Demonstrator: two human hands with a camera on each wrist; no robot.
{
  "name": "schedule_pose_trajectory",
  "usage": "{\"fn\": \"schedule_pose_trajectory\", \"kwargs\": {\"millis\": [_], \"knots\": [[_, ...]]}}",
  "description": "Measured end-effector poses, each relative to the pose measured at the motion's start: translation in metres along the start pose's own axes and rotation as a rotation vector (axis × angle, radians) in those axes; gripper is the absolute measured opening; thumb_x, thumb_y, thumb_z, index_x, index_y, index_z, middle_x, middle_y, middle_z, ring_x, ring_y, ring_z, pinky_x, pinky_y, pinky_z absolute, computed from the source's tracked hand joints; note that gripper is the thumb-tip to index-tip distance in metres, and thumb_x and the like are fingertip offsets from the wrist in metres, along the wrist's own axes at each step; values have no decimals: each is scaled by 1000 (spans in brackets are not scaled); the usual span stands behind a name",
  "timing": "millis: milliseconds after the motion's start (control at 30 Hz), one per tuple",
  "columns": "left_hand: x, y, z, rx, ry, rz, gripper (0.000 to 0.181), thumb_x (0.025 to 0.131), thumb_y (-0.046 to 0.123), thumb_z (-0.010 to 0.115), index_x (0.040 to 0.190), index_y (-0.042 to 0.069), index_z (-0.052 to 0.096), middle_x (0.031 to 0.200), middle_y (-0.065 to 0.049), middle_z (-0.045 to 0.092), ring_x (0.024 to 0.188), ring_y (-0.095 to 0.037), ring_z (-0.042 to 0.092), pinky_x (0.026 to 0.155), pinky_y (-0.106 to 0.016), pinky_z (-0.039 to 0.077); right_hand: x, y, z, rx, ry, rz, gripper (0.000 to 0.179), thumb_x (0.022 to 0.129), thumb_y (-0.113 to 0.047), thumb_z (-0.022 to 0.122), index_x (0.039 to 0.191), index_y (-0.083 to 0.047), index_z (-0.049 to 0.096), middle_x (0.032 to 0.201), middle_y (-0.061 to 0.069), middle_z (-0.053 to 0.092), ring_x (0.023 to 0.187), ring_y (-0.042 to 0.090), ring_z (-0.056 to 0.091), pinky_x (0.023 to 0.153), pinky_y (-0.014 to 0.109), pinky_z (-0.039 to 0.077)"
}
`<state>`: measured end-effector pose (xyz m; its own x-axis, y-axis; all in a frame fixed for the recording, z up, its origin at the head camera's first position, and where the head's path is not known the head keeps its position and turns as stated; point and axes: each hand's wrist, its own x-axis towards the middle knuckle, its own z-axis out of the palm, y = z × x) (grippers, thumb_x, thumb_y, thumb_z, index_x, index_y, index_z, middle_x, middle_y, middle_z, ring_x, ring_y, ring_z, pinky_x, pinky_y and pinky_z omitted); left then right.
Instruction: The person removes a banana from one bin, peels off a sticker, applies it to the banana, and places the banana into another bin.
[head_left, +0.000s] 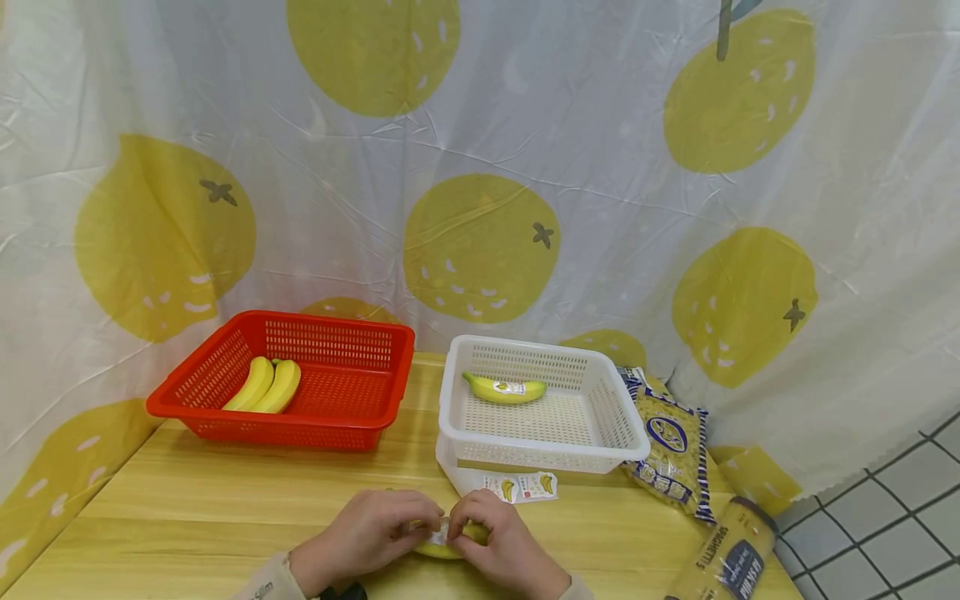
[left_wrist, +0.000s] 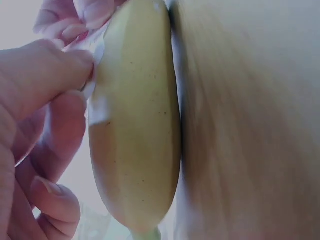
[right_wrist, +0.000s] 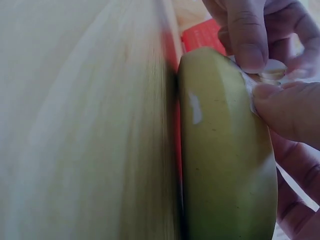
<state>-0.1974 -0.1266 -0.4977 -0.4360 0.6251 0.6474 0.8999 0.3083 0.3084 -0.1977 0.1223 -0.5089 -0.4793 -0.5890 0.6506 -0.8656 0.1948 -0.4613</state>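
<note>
A pale curtain [head_left: 337, 233] printed with yellow fruit is hung behind a wood-grained desk [head_left: 187, 492], where a red basket [head_left: 277, 419] is set at the left of the frame and a white basket [head_left: 543, 450] right of the middle. At the lower centre a banana [head_left: 435, 551] is held at or just above the desk; contact cannot be told. Its long axis is laid roughly left to right across the frame, between the left hand [head_left: 390, 525] and the right hand [head_left: 498, 533], neither clearly nearer. A white label [head_left: 439, 533] along the banana's side is pinched by the fingers of both hands, kept narrow, thumb tips brought close together. The label is partly hidden by them.
</note>
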Motion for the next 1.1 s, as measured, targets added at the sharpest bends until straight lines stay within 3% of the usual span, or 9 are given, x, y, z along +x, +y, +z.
{"fn": "schedule_pose_trajectory", "kwargs": {"millis": [200,367,500,633,767,967,1100], "knots": [[-2,-5,-1,66,-9,32,26,83,15,87,101,32,78,106,19,75,94,10,67,75,-10,53,-1,0,-1,-33,-23,2,19,89,-5,79,95,-21,72,101,-9,68,98,5,62,87,19,51],[-3,-7,0,45,-8,38,23,83,15,87,99,30,80,104,18,75,87,13,63,70,-6,48,-2,1,-4,-55,-33,0,17,88,-5,80,95,-20,75,101,-8,68,98,5,62,86,18,52],[-2,-7,1,26,-2,36,23,83,13,87,98,29,80,102,18,74,82,16,59,66,-3,44,-3,1,-5,-31,-50,44,13,89,-7,80,94,-19,77,100,-8,68,98,5,61,87,20,52],[-3,-6,1,19,-15,-24,22,84,15,87,97,32,79,103,18,75,75,18,54,63,-2,42,-4,0,-6,0,-61,95,10,90,-9,80,94,-18,79,101,-8,67,99,7,61,88,22,52],[-3,-5,1,4,-36,-72,21,85,17,86,97,34,79,102,19,75,68,17,49,61,-2,40,-4,2,-6,-20,-55,68,11,89,-8,81,94,-17,80,101,-6,67,98,8,61,86,22,53],[-1,-4,0,-5,-40,-52,18,86,18,85,96,32,79,99,21,74,70,18,49,62,-2,40,-4,3,-7,-43,-50,-4,16,88,-4,80,96,-17,79,100,-4,68,96,9,62,86,21,53],[-1,-4,0,-12,-37,-57,17,87,18,85,97,30,80,98,20,74,72,16,52,63,-2,41,-3,1,-7,-61,-47,-10,16,88,-4,81,96,-18,80,100,-5,68,95,8,62,86,19,52]]}}
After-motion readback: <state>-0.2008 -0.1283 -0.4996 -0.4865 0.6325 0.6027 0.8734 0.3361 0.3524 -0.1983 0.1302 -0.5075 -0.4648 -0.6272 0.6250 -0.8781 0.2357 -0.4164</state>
